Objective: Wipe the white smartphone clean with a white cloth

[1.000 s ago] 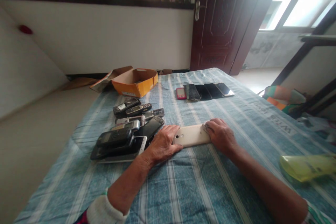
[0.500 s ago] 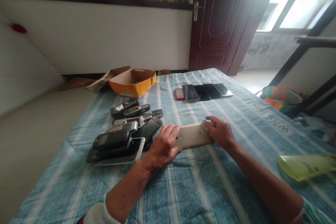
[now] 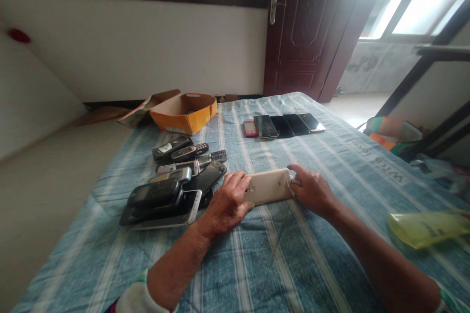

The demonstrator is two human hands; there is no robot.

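Note:
A gold smartphone lies back side up on the cloth, its camera end towards the left. My left hand grips that end, thumb on the near edge and fingers over the far edge. At the other end, my right hand pinches a small white wipe against the phone's short edge. Left of my left hand is a heap of old mobile phones, several of them stacked on one another. Among them are a black touchscreen phone and a keypad phone.
An open orange cardboard box stands at the back left of the bed-like surface. Several dark smartphones lie in a row at the back, beside a small pink-edged item. A yellow translucent pouch lies at the right.
My right hand has shifted slightly right and down with the wipe, from the phone's far corner to its short edge. My left hand keeps its grip.

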